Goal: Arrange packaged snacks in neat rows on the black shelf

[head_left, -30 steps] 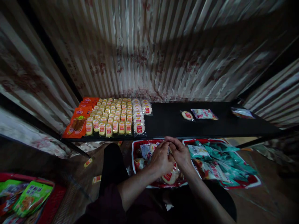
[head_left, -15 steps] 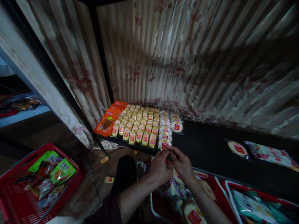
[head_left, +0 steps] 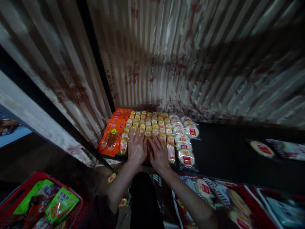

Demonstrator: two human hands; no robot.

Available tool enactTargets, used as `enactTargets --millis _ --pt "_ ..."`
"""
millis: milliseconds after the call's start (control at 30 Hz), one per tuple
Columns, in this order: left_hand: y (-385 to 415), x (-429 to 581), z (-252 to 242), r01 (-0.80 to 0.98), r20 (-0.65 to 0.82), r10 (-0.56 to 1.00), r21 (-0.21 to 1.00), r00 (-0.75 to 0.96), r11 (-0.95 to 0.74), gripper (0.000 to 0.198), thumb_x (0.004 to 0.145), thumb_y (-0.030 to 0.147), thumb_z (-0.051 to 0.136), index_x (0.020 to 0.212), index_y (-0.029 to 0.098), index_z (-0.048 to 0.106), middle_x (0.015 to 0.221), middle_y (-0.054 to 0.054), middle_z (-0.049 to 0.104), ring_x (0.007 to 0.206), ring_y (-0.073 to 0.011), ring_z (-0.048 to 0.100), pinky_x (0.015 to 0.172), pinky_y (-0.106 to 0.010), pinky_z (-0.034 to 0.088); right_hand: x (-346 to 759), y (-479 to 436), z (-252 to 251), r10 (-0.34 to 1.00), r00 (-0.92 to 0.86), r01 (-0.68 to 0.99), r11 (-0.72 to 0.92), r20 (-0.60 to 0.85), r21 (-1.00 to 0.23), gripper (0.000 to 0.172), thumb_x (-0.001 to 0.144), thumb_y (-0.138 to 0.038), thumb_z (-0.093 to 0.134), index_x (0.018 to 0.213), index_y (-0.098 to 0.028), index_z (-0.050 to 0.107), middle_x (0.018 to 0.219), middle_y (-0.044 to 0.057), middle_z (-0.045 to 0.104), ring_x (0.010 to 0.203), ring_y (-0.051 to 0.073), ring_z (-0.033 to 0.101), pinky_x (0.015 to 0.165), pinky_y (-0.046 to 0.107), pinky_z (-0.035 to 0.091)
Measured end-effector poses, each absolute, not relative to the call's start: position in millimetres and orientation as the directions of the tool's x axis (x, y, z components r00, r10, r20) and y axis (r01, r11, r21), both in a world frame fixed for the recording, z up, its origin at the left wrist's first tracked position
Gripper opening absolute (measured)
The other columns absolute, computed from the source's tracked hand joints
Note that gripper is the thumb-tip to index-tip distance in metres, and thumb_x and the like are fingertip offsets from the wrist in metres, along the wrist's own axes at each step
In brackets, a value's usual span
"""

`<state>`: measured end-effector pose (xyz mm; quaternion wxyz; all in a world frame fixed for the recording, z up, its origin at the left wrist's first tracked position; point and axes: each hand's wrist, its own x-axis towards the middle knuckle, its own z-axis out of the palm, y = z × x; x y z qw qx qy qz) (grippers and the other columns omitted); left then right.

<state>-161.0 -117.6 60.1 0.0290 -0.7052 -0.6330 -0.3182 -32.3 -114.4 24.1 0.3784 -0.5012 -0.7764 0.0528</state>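
Note:
Rows of small yellow wrapped cakes (head_left: pixel 154 126) stand on a black shelf (head_left: pixel 219 152). My left hand (head_left: pixel 137 149) lies over the front rows on their left part, its fingers stretched forward and apart. Beside it, my right hand (head_left: pixel 159 154) rests on the front cakes with its fingers extended, palm down. Neither hand visibly holds anything; the cakes under the palms are hidden. To the left lie overlapping orange snack packets (head_left: pixel 111 136). On the right, round white wrapped cakes (head_left: pixel 186 157) overlap in two columns.
Farther right on the shelf are a single round wrapped cake (head_left: pixel 262 149) and a striped packet (head_left: pixel 289 149). Red baskets of snacks stand below: one with a green packet (head_left: pixel 62 203) at left, others under the shelf's right part. A small packet (head_left: pixel 111 177) lies on the floor.
Both hands have moved left from the round white cakes' front end onto the yellow cakes, and have spread from fingers together to fingers stretched out. The view has shifted slightly left.

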Motion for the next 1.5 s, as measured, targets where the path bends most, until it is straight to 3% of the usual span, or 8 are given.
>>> enactTargets --millis 133,367,567,700,967,1267,1400,1500 --pt "-107 -167 38 0.94 0.49 0.869 0.261 0.069 -0.222 0.045 0.088 0.027 0.047 0.132 0.018 0.049 0.147 -0.012 0.039 0.143 -0.0328 0.016 0.11 -0.056 0.029 -31 -109 9 0.849 -0.162 0.868 0.365 0.502 -0.337 0.045 0.09 -0.024 0.043 0.134 -0.022 0.049 0.149 0.01 0.037 0.14 0.034 0.022 0.106 0.058 0.03" --pt "-99 -165 19 0.942 0.487 0.867 0.233 0.101 -0.24 0.044 0.09 0.033 0.044 0.13 0.015 0.051 0.145 -0.015 0.041 0.141 -0.0311 0.023 0.113 -0.053 0.025 -29 -101 3 0.859 -0.204 0.909 0.345 0.469 -0.236 0.041 0.093 -0.026 0.04 0.131 -0.017 0.051 0.144 0.013 0.044 0.137 0.03 0.031 0.108 0.05 0.029" --pt "-109 -177 22 0.943 0.518 0.85 0.229 0.093 -0.242 0.052 0.09 0.031 0.045 0.141 0.021 0.038 0.153 -0.013 0.027 0.144 -0.0312 0.011 0.114 -0.057 0.018 -9 -118 6 0.828 -0.109 0.929 0.282 0.55 -0.241 0.051 0.092 -0.029 0.043 0.142 -0.022 0.036 0.154 0.011 0.026 0.142 0.031 0.018 0.11 0.055 0.023" --pt "-120 -183 12 0.937 0.522 0.847 0.239 0.096 -0.254 0.055 0.088 0.035 0.049 0.14 0.021 0.038 0.153 -0.014 0.026 0.144 -0.0323 0.011 0.113 -0.058 0.018 2 -127 -6 0.832 -0.034 0.94 0.215 0.554 -0.266 0.057 0.092 -0.034 0.044 0.146 -0.025 0.027 0.155 0.01 0.024 0.141 0.034 0.019 0.107 0.056 0.026" --pt "-116 -178 -5 0.922 0.527 0.843 0.262 0.11 -0.284 0.057 0.087 0.036 0.052 0.14 0.023 0.039 0.152 -0.013 0.029 0.142 -0.0314 0.018 0.112 -0.056 0.023 -18 -116 -15 0.844 -0.018 0.955 0.173 0.536 -0.242 0.054 0.091 -0.034 0.047 0.142 -0.024 0.036 0.153 0.014 0.029 0.139 0.034 0.027 0.103 0.053 0.031" --pt "-115 -179 -6 0.909 0.529 0.84 0.28 0.123 -0.31 0.058 0.088 0.032 0.051 0.143 0.024 0.034 0.154 -0.012 0.023 0.143 -0.0314 0.014 0.112 -0.057 0.023 -12 -119 -10 0.833 -0.033 0.945 0.205 0.552 -0.253 0.057 0.09 -0.035 0.046 0.144 -0.025 0.033 0.156 0.01 0.02 0.142 0.033 0.02 0.111 0.057 0.017" --pt "-116 -184 1 0.902 0.546 0.83 0.297 0.109 -0.314 0.058 0.087 0.027 0.049 0.143 0.021 0.034 0.155 -0.012 0.021 0.144 -0.0308 0.011 0.113 -0.057 0.02 -28 -125 0 0.81 -0.103 0.936 0.275 0.578 -0.219 0.057 0.09 -0.032 0.045 0.145 -0.025 0.03 0.157 0.009 0.017 0.142 0.032 0.018 0.111 0.056 0.017" --pt "-106 -204 12 0.923 0.566 0.825 0.319 -0.003 -0.216 0.051 0.088 0.023 0.046 0.139 0.018 0.04 0.155 -0.013 0.021 0.144 -0.0305 0.007 0.114 -0.057 0.017 -45 -127 6 0.781 -0.21 0.912 0.373 0.589 -0.169 0.056 0.091 -0.027 0.043 0.146 -0.025 0.028 0.156 0.009 0.02 0.142 0.031 0.02 0.111 0.055 0.019"
